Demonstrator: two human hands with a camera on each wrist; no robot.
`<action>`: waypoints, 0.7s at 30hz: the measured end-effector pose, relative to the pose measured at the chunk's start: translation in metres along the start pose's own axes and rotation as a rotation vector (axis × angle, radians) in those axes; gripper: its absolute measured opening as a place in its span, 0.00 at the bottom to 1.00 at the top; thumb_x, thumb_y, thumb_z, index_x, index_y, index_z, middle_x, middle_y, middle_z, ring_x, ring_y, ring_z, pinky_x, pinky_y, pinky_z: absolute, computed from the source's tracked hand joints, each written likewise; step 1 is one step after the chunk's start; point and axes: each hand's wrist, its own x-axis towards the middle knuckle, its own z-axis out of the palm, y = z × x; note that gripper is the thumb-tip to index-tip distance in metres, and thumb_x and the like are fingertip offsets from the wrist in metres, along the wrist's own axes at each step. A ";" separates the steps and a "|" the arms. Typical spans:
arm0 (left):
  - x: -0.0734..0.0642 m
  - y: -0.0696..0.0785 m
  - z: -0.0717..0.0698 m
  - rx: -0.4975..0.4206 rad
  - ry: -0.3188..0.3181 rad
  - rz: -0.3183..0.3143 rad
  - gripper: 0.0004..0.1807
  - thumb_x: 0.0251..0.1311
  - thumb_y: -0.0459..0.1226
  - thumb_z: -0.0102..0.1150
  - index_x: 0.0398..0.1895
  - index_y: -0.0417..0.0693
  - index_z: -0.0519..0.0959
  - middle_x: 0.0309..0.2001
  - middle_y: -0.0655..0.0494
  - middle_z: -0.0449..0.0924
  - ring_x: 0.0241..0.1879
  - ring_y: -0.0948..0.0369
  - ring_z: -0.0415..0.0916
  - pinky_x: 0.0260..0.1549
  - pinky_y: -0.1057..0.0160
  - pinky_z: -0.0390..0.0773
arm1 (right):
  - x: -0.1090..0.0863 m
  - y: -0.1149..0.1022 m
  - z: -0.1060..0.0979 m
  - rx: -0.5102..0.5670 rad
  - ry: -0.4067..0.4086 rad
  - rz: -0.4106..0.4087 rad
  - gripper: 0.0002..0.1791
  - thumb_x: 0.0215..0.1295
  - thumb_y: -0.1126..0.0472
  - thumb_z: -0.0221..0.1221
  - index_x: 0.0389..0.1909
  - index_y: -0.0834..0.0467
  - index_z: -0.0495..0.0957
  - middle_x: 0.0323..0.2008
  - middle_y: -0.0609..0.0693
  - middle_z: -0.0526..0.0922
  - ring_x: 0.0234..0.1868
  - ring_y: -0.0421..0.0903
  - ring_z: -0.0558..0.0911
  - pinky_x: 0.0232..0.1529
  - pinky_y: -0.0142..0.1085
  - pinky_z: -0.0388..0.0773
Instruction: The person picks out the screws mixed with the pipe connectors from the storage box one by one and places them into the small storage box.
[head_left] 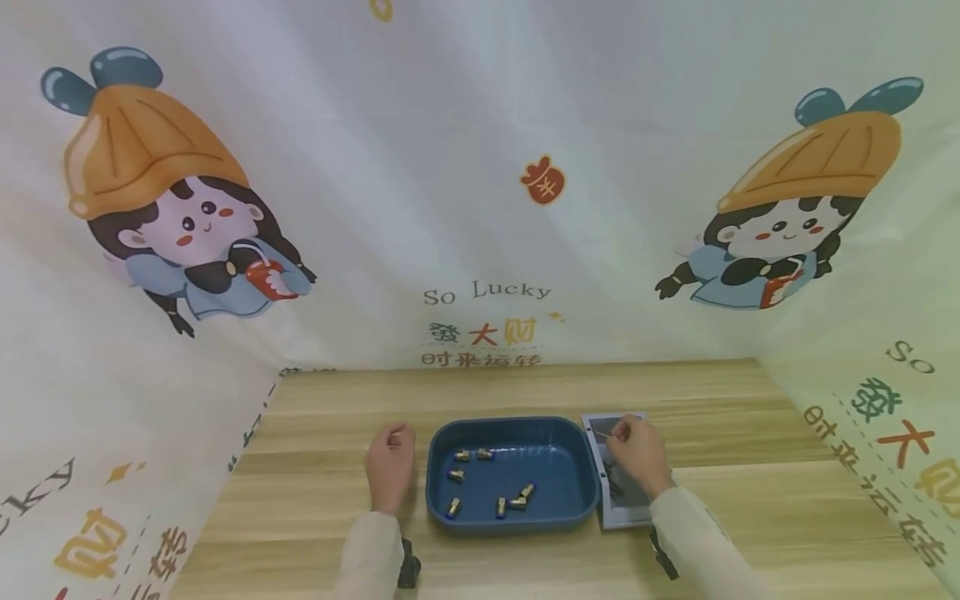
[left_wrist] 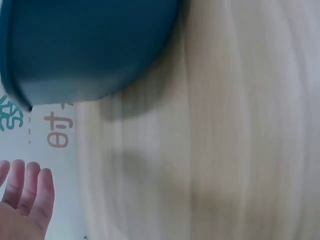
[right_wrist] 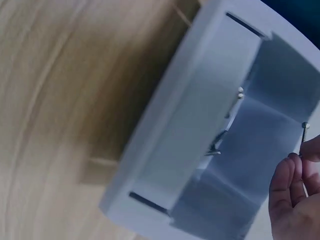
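My right hand point(head_left: 640, 454) is over a grey-white box point(head_left: 626, 524) on the right, pinching a screw point(right_wrist: 305, 131) between thumb and fingertips. In the right wrist view the screw's round head points upward. Several loose screws point(right_wrist: 215, 150) lie inside that box. To the left, my left hand point(head_left: 392, 467) hovers beside a blue tray point(head_left: 513, 527) with its fingers loosely bent and nothing visible in them. Several brass fittings point(head_left: 501, 507) with blue ends lie scattered in the tray.
Tray and box stand side by side on a wood-grain table point(head_left: 525, 567). A printed curtain point(head_left: 480, 208) hangs behind the table and along both sides.
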 end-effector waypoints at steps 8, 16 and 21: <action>0.010 0.006 -0.005 0.060 -0.061 0.063 0.19 0.64 0.42 0.50 0.51 0.39 0.78 0.41 0.41 0.82 0.41 0.48 0.79 0.42 0.50 0.77 | -0.007 0.004 0.002 -0.069 -0.043 0.037 0.02 0.48 0.69 0.56 0.23 0.65 0.77 0.20 0.53 0.78 0.24 0.48 0.76 0.27 0.39 0.72; 0.021 0.015 -0.010 0.066 -0.078 0.089 0.20 0.64 0.42 0.51 0.53 0.40 0.76 0.42 0.40 0.80 0.42 0.48 0.78 0.43 0.50 0.76 | -0.009 0.010 0.008 -0.070 -0.050 0.046 0.03 0.48 0.69 0.56 0.22 0.65 0.78 0.19 0.52 0.79 0.23 0.47 0.77 0.25 0.39 0.73; 0.033 0.029 -0.014 0.125 -0.108 0.109 0.23 0.63 0.45 0.51 0.56 0.41 0.75 0.46 0.39 0.78 0.44 0.47 0.77 0.44 0.48 0.75 | 0.002 0.012 0.004 -0.039 -0.016 -0.029 0.03 0.49 0.70 0.56 0.24 0.66 0.77 0.21 0.55 0.80 0.24 0.49 0.77 0.28 0.40 0.74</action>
